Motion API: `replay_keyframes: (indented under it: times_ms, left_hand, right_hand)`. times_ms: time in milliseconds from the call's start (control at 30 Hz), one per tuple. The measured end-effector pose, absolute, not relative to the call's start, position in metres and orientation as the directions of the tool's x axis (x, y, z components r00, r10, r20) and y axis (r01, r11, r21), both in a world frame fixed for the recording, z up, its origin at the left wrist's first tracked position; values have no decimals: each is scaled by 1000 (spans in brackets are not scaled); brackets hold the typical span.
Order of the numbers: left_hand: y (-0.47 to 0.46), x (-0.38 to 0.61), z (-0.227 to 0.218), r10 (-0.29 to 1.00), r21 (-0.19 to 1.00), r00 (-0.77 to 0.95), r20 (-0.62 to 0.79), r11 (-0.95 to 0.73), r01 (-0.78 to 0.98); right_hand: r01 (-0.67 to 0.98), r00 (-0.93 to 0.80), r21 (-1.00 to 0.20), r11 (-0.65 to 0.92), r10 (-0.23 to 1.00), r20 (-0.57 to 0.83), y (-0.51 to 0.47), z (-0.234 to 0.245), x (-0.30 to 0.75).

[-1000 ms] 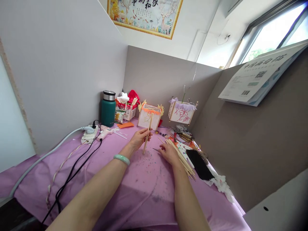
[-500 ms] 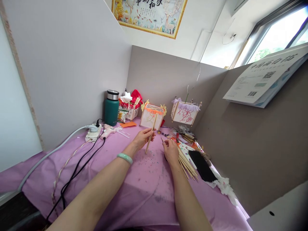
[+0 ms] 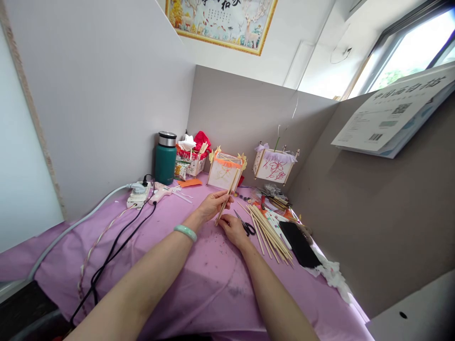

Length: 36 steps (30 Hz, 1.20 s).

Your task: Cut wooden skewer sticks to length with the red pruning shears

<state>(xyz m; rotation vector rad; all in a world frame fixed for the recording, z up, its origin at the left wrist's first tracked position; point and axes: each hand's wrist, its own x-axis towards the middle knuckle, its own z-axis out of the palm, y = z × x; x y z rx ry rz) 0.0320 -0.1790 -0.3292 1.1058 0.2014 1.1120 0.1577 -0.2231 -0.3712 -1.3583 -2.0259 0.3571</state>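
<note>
Stick (image 3: 222, 209) is held tilted in L hand (image 3: 213, 204) over worktop (image 3: 209, 274); lower end's apparently pinched by R hand (image 3: 231, 228), fingers partly hidden. Scissors (image 3: 245, 224) are seen nr R hand, beside stick pile (image 3: 272, 234).

Right grip (image 3: 232, 228) now touches held sticks (image 3: 233, 182) (scissors (image 3: 246, 226) laid down).

The single view looks from the person's head, forward and down across the nearby worktop (image 3: 206, 289) to the wall picture (image 3: 221, 26) beyond.
</note>
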Motion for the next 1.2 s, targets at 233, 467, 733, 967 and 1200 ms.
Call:
replay_keyframes:
  times_ms: [233,467,733,967,1200]
  left_hand:
    - [-176,33,-333,796,776,475,374,13,-631]
    - [-178,31,-330,793,742,462,396,20,-670]
    - [-177,24,-322,818,650,385,427,19,-760]
    - [-182,25,-321,780,658,434,451,38,-752]
    - [-181,28,-324,769,715,481,422,44,-698]
  right_hand:
    - [729,-248,-533,429,892,378,-224,-371,158]
    - [787,-241,-471,399,901,361,-225,-370,155]
    - [786,-264,-454,419,892,367,-223,-372,153]
    - [754,-266,-479,449,876,402,-226,-373,155]
    - [717,-261,-528,455,878,401,-225,-371,156]
